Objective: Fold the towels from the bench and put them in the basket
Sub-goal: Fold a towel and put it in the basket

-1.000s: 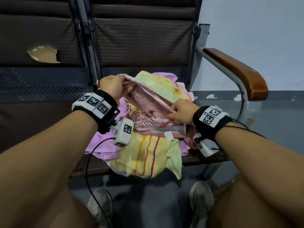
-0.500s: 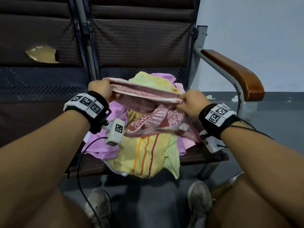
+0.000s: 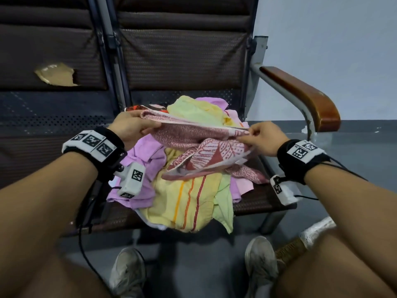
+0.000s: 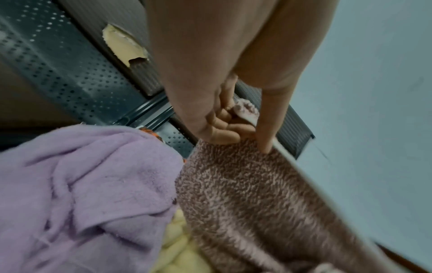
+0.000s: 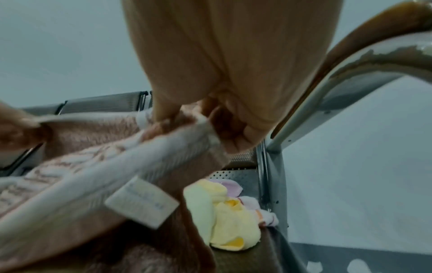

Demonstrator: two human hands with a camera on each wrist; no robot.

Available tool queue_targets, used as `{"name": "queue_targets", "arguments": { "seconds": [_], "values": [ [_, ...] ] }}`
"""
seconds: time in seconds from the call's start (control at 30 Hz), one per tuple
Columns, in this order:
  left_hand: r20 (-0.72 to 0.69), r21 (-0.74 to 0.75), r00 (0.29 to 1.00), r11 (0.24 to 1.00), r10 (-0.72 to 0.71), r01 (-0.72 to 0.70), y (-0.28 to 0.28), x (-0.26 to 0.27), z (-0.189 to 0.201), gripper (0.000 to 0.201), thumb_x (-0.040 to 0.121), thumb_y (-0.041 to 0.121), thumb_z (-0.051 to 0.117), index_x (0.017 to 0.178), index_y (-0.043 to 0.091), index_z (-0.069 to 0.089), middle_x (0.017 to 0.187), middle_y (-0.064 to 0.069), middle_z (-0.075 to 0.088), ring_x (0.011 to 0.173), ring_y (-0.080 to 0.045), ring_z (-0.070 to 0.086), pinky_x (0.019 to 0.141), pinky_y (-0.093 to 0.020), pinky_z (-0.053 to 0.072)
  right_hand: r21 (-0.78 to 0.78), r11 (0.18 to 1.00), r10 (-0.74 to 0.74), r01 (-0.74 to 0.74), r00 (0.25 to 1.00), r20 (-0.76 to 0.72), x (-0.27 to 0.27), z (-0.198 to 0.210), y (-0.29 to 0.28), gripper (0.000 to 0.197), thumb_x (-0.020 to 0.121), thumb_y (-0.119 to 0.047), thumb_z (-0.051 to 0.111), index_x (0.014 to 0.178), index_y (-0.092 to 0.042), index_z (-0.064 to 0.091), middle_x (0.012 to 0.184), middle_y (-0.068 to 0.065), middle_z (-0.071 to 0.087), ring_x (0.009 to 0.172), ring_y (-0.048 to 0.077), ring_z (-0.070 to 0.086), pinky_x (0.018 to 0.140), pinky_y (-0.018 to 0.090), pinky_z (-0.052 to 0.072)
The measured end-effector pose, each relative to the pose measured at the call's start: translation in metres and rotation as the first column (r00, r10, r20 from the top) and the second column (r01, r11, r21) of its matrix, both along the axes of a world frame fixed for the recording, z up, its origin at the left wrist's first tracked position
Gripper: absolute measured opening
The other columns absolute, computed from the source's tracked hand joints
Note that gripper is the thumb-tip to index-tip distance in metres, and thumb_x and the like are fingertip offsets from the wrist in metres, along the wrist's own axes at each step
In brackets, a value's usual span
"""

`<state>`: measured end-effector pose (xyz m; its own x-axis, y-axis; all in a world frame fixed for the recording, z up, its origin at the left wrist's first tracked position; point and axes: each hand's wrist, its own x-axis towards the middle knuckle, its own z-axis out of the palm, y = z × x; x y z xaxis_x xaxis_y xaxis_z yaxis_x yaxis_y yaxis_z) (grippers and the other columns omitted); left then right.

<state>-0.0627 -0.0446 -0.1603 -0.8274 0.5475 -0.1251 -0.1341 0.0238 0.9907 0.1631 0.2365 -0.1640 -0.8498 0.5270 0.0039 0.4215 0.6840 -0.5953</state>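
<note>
A red-and-white patterned towel [image 3: 199,138] is stretched between both hands above the pile on the bench seat. My left hand [image 3: 134,127] grips its left end, thumb on top; the left wrist view shows the curled fingers [image 4: 224,127] pinching the speckled cloth [image 4: 245,194]. My right hand [image 3: 261,136] pinches the right end along the white hem; in the right wrist view the fingers [image 5: 236,129] clamp the hem [image 5: 131,166], with a white label [image 5: 141,205] hanging below. Under it lie a lilac towel [image 3: 141,166], a yellow striped towel [image 3: 187,203] and a pale green-yellow towel [image 3: 199,110].
The bench [image 3: 257,198] has dark padded backs, one torn at the left [image 3: 55,75], and a wooden armrest [image 3: 300,95] on the right. A woven basket edge [image 3: 290,252] shows by my right shoe [image 3: 260,261]. Grey floor lies in front of the bench.
Both hands have drawn apart and lifted the patterned towel, pulling its top edge taut between them. The rest of the pile has not moved.
</note>
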Motion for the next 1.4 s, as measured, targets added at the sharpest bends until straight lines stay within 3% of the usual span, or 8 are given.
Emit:
{"name": "queue_targets", "arguments": {
  "seconds": [0.13, 0.27, 0.37, 0.53, 0.67, 0.9, 1.07, 1.4],
  "values": [
    [-0.434, -0.276, 0.900, 0.945, 0.037, -0.173, 0.001, 0.005, -0.002, 0.027, 0.070, 0.007, 0.086, 0.095, 0.010, 0.076, 0.083, -0.002, 0.072, 0.071, -0.011, 0.060, 0.066, -0.025, 0.051, 0.223, 0.969, -0.094, 0.108, 0.993, -0.073, -0.001, 0.009, 0.002, 0.044, 0.086, -0.044, 0.071, 0.056, -0.019, 0.052, 0.062, 0.005, 0.060, 0.067, 0.026, 0.056, 0.057, 0.034, 0.040],
    [-0.569, -0.184, 0.807, 0.932, 0.159, -0.313, -0.003, 0.000, 0.003, 0.020, 0.077, 0.029, 0.082, 0.083, 0.011, 0.073, 0.074, 0.000, 0.068, 0.070, -0.012, 0.057, 0.069, -0.031, 0.048, 0.236, 0.969, -0.024, 0.068, 0.983, -0.184, 0.003, 0.019, 0.004, 0.041, 0.084, -0.042, 0.076, 0.072, -0.019, 0.045, 0.068, 0.001, 0.058, 0.070, 0.028, 0.058, 0.053, 0.031, 0.035],
    [-0.515, -0.032, 0.825, 0.956, 0.233, -0.290, 0.000, 0.000, 0.019, 0.028, 0.086, 0.031, 0.075, 0.089, 0.003, 0.073, 0.080, -0.005, 0.064, 0.074, -0.012, 0.053, 0.071, -0.031, 0.046, 0.179, 0.983, 0.003, 0.040, 0.972, -0.234, 0.004, 0.039, 0.003, 0.033, 0.084, -0.047, 0.076, 0.096, -0.025, 0.054, 0.078, -0.004, 0.063, 0.070, 0.017, 0.061, 0.058, 0.028, 0.043],
    [-0.308, 0.161, 0.914, 0.962, 0.263, -0.222, 0.010, 0.009, 0.061, 0.024, 0.101, 0.018, 0.054, 0.082, 0.011, 0.067, 0.076, -0.008, 0.059, 0.059, -0.009, 0.056, 0.054, -0.023, 0.051, 0.196, 0.980, 0.080, -0.036, 0.972, -0.221, 0.002, 0.090, 0.005, 0.024, 0.088, -0.044, 0.070, 0.072, -0.028, 0.064, 0.066, -0.011, 0.062, 0.063, 0.006, 0.057, 0.054, 0.021, 0.040],
    [-0.327, 0.271, 0.882, 0.928, 0.338, -0.256, 0.018, 0.014, 0.109, 0.027, 0.103, 0.020, 0.049, 0.083, 0.014, 0.065, 0.079, 0.003, 0.062, 0.069, -0.003, 0.056, 0.067, -0.019, 0.047, 0.021, 0.996, 0.088, -0.086, 0.941, -0.327, -0.003, 0.129, 0.006, 0.013, 0.093, -0.028, 0.067, 0.080, -0.026, 0.068, 0.063, -0.014, 0.068, 0.058, 0.007, 0.062, 0.051, 0.020, 0.049],
    [-0.514, 0.160, 0.794, 0.946, 0.324, -0.282, -0.004, 0.007, 0.143, 0.025, 0.071, 0.041, 0.086, 0.070, 0.021, 0.072, 0.075, 0.004, 0.070, 0.067, -0.002, 0.059, 0.064, -0.021, 0.048, -0.169, 0.981, 0.015, -0.092, 0.913, -0.408, 0.002, 0.176, -0.009, 0.048, 0.080, -0.040, 0.081, 0.096, 0.003, 0.067, 0.089, 0.014, 0.077, 0.086, 0.029, 0.075, 0.085, 0.044, 0.060],
    [-0.439, 0.132, 0.848, 0.955, 0.295, -0.264, -0.012, 0.005, 0.140, 0.024, 0.085, 0.034, 0.076, 0.068, 0.018, 0.071, 0.065, 0.009, 0.062, 0.066, -0.006, 0.052, 0.065, -0.027, 0.040, -0.209, 0.969, 0.073, -0.128, 0.966, -0.250, 0.019, 0.193, -0.019, 0.034, 0.079, -0.054, 0.077, 0.072, -0.021, 0.072, 0.083, 0.004, 0.078, 0.079, 0.019, 0.076, 0.074, 0.032, 0.058],
    [-0.260, 0.060, 0.900, 0.936, 0.351, -0.347, 0.026, 0.017, 0.147, 0.029, 0.089, 0.038, 0.065, 0.073, 0.014, 0.060, 0.087, -0.010, 0.060, 0.081, -0.022, 0.058, 0.079, -0.037, 0.052, -0.392, 0.909, -0.276, 0.142, 0.910, -0.310, -0.013, 0.186, -0.049, 0.029, 0.089, -0.038, 0.068, 0.080, -0.010, 0.066, 0.101, 0.025, 0.073, 0.089, 0.037, 0.070, 0.095, 0.054, 0.054]
  ]
}}
